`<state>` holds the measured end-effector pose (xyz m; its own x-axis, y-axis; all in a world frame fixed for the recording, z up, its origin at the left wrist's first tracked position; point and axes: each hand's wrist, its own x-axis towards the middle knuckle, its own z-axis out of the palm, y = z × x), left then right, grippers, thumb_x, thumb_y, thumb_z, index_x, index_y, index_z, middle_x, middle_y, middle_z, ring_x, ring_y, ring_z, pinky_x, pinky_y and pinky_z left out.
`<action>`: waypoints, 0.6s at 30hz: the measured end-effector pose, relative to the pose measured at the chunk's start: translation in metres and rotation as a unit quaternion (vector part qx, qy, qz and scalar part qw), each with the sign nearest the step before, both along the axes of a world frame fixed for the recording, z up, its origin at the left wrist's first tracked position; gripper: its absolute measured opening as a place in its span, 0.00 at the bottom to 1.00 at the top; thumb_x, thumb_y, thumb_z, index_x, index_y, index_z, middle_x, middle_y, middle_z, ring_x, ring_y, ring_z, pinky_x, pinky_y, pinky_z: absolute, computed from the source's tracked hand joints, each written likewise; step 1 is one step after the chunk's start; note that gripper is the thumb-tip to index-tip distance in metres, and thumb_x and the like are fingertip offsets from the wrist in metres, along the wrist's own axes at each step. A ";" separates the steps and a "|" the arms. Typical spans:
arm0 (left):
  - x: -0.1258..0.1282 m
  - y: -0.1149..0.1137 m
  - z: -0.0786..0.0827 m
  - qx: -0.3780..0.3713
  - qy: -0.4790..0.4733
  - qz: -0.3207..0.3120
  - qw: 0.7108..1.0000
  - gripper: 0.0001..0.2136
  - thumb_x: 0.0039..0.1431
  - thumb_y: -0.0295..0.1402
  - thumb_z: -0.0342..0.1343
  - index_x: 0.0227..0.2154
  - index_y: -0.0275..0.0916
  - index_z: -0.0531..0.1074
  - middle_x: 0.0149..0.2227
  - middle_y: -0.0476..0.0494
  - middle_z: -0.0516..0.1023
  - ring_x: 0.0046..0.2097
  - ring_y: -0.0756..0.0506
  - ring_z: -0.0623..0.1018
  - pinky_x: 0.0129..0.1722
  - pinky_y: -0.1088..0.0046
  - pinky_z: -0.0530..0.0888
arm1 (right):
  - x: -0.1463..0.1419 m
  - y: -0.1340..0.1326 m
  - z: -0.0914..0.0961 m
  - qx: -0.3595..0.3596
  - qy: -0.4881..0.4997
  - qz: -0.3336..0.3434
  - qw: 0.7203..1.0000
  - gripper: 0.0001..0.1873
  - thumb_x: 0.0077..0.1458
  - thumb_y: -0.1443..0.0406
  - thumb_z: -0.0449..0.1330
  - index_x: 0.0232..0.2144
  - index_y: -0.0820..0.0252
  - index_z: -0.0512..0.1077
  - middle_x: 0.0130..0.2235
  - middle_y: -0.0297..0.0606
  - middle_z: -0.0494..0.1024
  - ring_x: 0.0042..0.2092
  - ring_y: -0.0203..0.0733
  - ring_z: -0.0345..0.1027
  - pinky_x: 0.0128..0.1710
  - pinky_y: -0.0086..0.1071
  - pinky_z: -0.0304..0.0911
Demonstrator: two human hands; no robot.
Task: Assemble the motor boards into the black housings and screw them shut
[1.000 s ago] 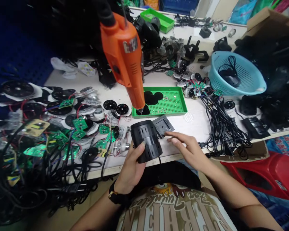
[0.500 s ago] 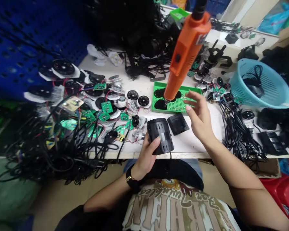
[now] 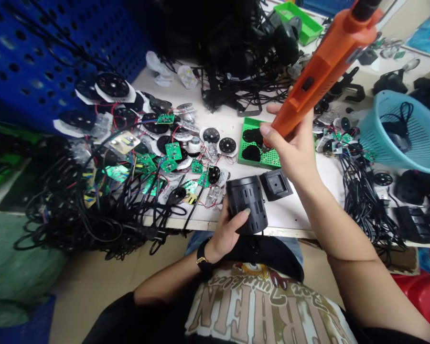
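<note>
Currently, left hand (image 3: 226,233) clamps a black cylindrical housing (image 3: 246,203) before the green tray (image 3: 260,164); right hand (image 3: 296,155) grips an orange electric screwdriver (image 3: 318,79) above that tray. Apparently unfinished: square black piece (image 3: 276,185) lies separate.

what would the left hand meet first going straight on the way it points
Past the housing it holds, the left hand would probably meet the square part first; depth is unclear.

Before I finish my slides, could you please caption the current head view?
Left hand holding a black cylindrical housing, right hand around the lower end of an orange power driver.
</note>
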<state>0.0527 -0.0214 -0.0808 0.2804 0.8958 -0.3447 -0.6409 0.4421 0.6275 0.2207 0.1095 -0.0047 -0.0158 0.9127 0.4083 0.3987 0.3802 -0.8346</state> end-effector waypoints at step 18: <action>0.008 0.011 0.007 -0.026 -0.033 0.017 0.999 0.26 0.55 0.47 0.71 0.54 0.46 0.74 0.54 0.44 0.79 0.62 0.35 0.74 0.61 0.55 0.74 | -0.006 -0.100 0.038 0.000 0.215 -0.043 0.976 0.12 0.61 0.53 0.65 0.42 0.51 0.79 0.21 0.29 0.66 0.18 0.40 0.60 0.23 0.39 0.69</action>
<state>0.0603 -0.0105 -0.0739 0.2731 0.8865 -0.3737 -0.6956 0.4503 0.5599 0.2150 0.0093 0.0335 0.2345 0.9033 0.3593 0.0416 0.3600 -0.9320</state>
